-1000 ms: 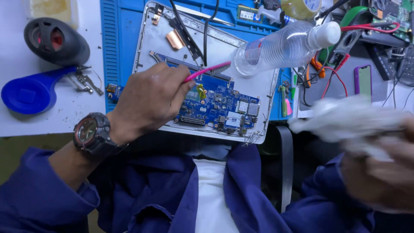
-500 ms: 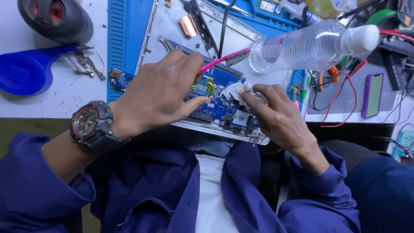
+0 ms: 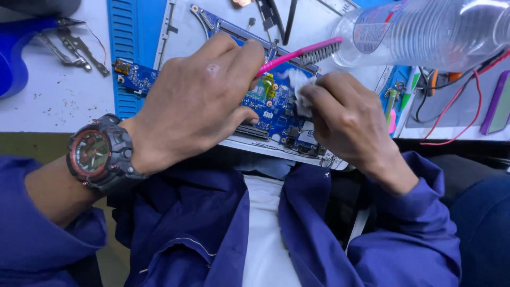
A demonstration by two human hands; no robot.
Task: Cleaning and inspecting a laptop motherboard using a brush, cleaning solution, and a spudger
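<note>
Fingers of the right hand [image 3: 353, 119] are pinching a white wipe [image 3: 301, 91], best rubbed softly on the blue circuit board [image 3: 276, 114], while the left hand [image 3: 199, 101] is gripping a pink toothbrush [image 3: 303, 52].

A clear plastic bottle [image 3: 425, 32] lies near red wires [image 3: 467, 85].

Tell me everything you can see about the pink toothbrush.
The pink toothbrush has a slim, bright pink handle that looks like plastic and a head of greyish bristles. It lies nearly level, tilted slightly up to the right, above the blue circuit board. The left hand grips the handle end between its fingers, hiding that part. The bristle head points toward the clear plastic bottle and sits close to it; whether they touch is unclear.
</note>
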